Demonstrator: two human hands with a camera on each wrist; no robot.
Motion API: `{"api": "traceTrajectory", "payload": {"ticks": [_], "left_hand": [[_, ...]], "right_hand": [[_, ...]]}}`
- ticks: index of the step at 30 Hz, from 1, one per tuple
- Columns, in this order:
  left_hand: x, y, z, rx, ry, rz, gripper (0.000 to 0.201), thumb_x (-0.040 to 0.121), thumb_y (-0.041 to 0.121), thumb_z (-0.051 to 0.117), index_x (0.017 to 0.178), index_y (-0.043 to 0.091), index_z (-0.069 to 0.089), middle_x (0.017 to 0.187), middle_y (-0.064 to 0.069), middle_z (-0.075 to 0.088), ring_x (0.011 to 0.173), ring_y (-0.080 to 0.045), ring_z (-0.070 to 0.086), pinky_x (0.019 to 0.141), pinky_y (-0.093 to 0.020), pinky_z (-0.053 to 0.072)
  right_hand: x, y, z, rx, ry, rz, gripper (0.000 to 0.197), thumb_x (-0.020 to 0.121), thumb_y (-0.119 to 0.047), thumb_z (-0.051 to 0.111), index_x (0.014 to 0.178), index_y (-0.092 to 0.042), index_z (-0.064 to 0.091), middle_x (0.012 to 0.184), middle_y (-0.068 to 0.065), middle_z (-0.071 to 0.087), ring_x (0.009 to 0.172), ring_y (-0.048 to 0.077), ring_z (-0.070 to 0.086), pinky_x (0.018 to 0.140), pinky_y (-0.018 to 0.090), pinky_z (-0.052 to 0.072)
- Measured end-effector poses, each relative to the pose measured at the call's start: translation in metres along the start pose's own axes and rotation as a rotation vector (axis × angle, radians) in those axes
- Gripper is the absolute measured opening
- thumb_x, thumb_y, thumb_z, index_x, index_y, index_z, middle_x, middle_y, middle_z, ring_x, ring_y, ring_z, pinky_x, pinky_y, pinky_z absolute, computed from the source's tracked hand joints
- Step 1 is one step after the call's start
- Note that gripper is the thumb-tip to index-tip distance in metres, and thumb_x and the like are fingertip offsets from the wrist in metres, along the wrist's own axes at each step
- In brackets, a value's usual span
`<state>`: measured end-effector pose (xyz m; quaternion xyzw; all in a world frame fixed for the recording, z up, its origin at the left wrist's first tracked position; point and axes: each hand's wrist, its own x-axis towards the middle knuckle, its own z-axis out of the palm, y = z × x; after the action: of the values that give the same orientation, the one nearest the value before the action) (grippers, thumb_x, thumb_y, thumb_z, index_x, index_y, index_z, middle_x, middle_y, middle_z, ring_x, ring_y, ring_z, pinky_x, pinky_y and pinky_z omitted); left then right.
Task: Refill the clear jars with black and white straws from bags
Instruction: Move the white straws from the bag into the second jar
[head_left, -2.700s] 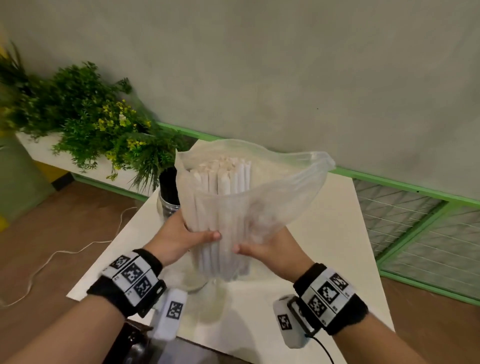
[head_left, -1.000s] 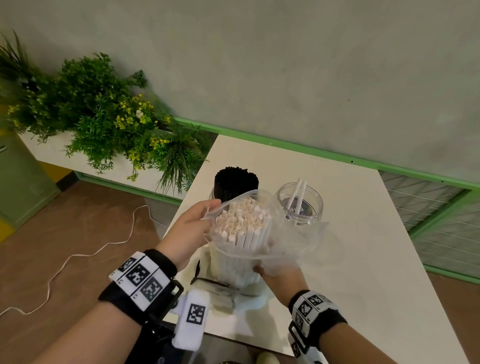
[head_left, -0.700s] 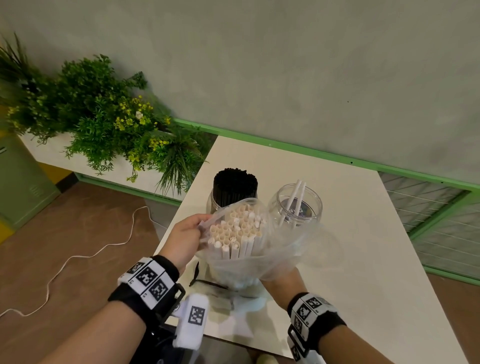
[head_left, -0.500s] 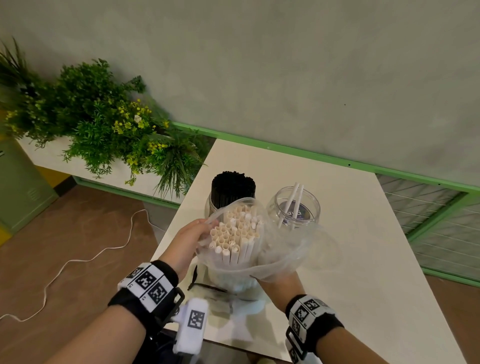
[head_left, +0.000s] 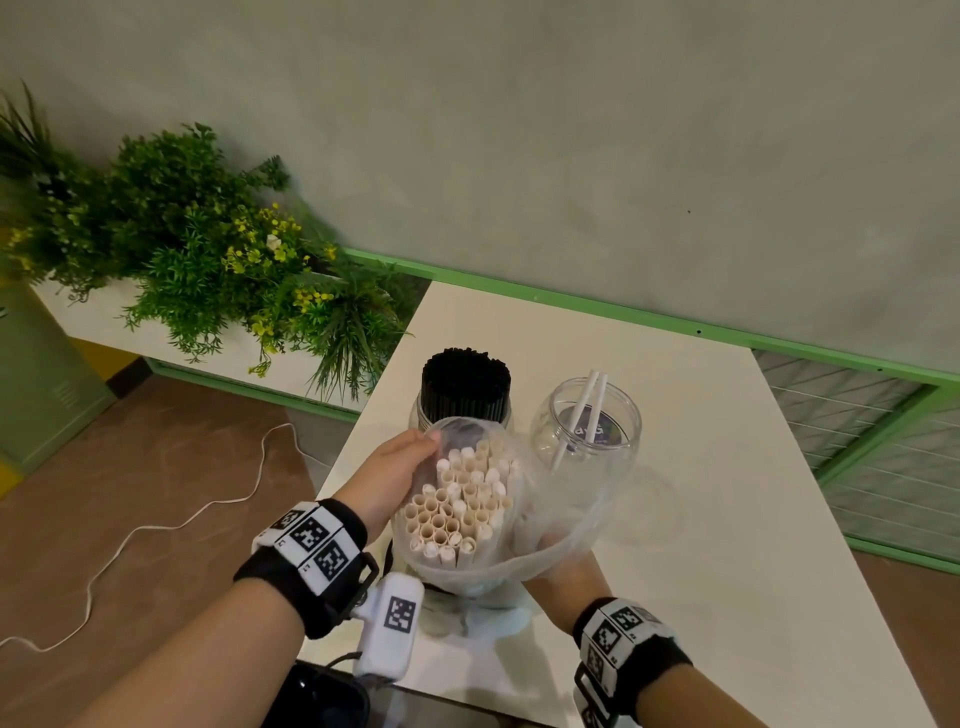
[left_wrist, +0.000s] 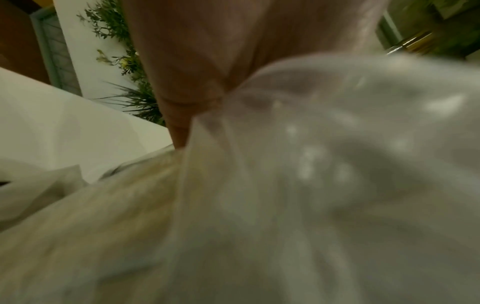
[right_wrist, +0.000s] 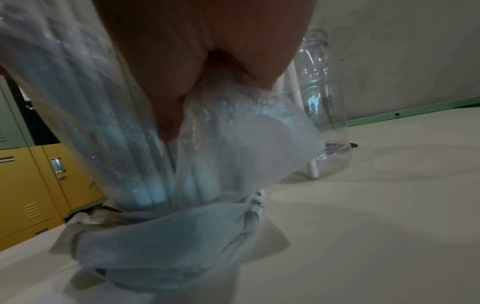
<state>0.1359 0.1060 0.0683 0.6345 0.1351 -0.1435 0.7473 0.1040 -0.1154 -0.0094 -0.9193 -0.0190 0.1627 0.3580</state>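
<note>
The left hand (head_left: 387, 480) and right hand (head_left: 563, 569) gripped a clear plastic bag (head_left: 550, 525) of upright white paper straws (head_left: 460, 506) between them; the right fingers were hidden behind plastic; only the right wrist view showed the bag's bottom resting on the white table (right_wrist: 376, 205); beyond the hands stood a jar of black straws (head_left: 465, 384) and a clear jar (head_left: 587, 431) holding two white ones.

Two jars (head_left: 584, 431) – one bag (head_left: 550, 525)

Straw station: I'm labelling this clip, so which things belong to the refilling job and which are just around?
Job:
bag of white straws
left hand
right hand
near-empty clear jar
jar of black straws

Just around:
planter greenery
white cable
yellow lockers
</note>
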Motion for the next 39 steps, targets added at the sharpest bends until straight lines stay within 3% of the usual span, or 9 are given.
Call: {"api": "traceTrajectory", "payload": {"ticks": [7,11,14,19,23,26,30,35,39], "left_hand": [[-0.002,-0.022,-0.018,0.17,0.018,-0.08,0.016,0.093,0.013,0.057,0.108,0.008,0.059,0.09,-0.01,0.072,0.067,-0.014,0.067,0.057,-0.024,0.052],[-0.018,0.004,-0.019,0.385,0.18,0.281,0.024,0.094,0.023,0.056,0.117,0.023,0.059,0.119,0.008,0.06,0.106,0.0,0.055,0.1,-0.033,0.044],[-0.046,0.033,0.0,0.702,0.023,0.599,0.052,0.084,0.061,0.048,0.131,0.041,0.044,0.139,0.025,0.038,0.129,0.01,0.029,0.104,-0.016,0.026],[-0.038,0.017,0.029,1.482,-0.182,0.651,0.084,0.073,0.082,0.041,0.143,0.048,0.012,0.157,0.018,0.0,0.145,-0.01,-0.008,0.118,-0.044,0.005],[-0.023,0.009,0.026,1.518,-0.095,0.668,0.076,0.076,0.07,0.048,0.142,0.046,0.018,0.156,0.016,0.008,0.146,-0.015,0.002,0.114,-0.044,0.021],[-0.019,0.009,0.026,1.51,-0.098,0.688,0.074,0.075,0.07,0.045,0.14,0.045,0.021,0.155,0.016,0.013,0.144,-0.016,0.009,0.11,-0.043,0.029],[-0.014,0.008,0.028,1.512,-0.101,0.688,0.076,0.071,0.073,0.039,0.139,0.041,0.027,0.153,0.012,0.023,0.143,-0.019,0.017,0.105,-0.046,0.038],[-0.011,0.006,0.028,1.521,-0.123,0.687,0.087,0.067,0.085,0.032,0.141,0.042,0.019,0.155,0.014,0.016,0.144,-0.018,0.012,0.108,-0.045,0.035],[-0.011,0.011,0.021,1.531,-0.13,0.684,0.099,0.059,0.097,0.02,0.143,0.044,0.019,0.155,0.019,0.011,0.144,-0.014,0.008,0.111,-0.044,0.03]], "right_hand": [[0.004,0.001,0.0,-0.157,-0.055,-0.026,0.024,0.089,-0.018,0.049,0.066,-0.024,0.045,0.069,-0.003,0.051,0.072,0.022,0.054,0.07,0.038,0.05],[0.006,-0.001,0.0,-0.091,0.003,-0.018,0.009,0.089,-0.024,0.052,0.085,-0.021,0.06,0.082,-0.002,0.065,0.08,0.019,0.063,0.076,0.036,0.055],[0.007,-0.007,-0.001,-0.097,0.002,-0.019,0.011,0.09,-0.028,0.053,0.093,-0.021,0.061,0.09,-0.001,0.067,0.085,0.019,0.064,0.08,0.037,0.054],[0.007,-0.011,-0.007,-0.126,-0.049,-0.065,0.003,0.087,-0.036,0.058,0.086,-0.035,0.054,0.084,-0.012,0.059,0.085,0.012,0.059,0.076,0.027,0.048],[-0.005,0.003,-0.038,-0.025,0.008,-0.178,0.081,0.063,-0.057,0.071,0.132,-0.024,0.047,0.121,-0.006,0.05,0.115,0.014,0.049,0.101,0.033,0.042],[-0.025,-0.003,-0.07,0.166,0.274,-0.241,0.083,0.076,-0.039,0.07,0.144,-0.035,0.023,0.125,-0.013,0.036,0.12,0.005,0.04,0.1,0.019,0.035],[-0.042,-0.057,-0.097,-0.021,0.719,-0.672,0.04,0.082,-0.028,0.056,0.122,-0.023,0.053,0.123,-0.007,0.048,0.118,0.018,0.045,0.1,0.03,0.037],[-0.022,-0.086,-0.09,-0.853,0.45,-0.869,0.037,0.066,-0.043,0.073,0.097,-0.024,0.064,0.096,-0.009,0.066,0.106,0.022,0.058,0.097,0.041,0.028],[-0.008,-0.067,-0.088,-0.886,0.477,-0.999,0.021,0.072,-0.012,0.073,0.081,-0.021,0.057,0.077,-0.007,0.059,0.086,0.021,0.057,0.095,0.039,0.035]]}}
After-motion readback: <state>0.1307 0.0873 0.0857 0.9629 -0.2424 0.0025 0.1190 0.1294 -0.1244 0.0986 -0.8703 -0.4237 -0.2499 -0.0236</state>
